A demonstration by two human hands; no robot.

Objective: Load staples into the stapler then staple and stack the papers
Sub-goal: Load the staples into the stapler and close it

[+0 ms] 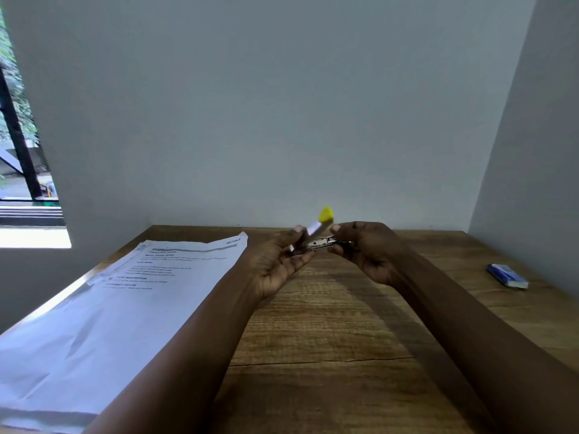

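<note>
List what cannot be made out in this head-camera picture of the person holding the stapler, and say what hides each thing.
- Stapler, head view: whether staples sit in its channel; too small, and covered by the left hand and right hand.
- Its yellow tip: motion-blurred, shape unclear.
- Papers: most printed lines too small and blurred to read; the near end is cut off by the picture's edge.
- Blue box on the table: label too small; contents hidden.

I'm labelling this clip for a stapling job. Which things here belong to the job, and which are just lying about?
Part of the job:
- stapler, open, held above the table by the left hand and right hand
- papers, lying at the table's left
- small blue box at the right, perhaps staples; cannot tell

Just there:
- wooden table
- window
</note>
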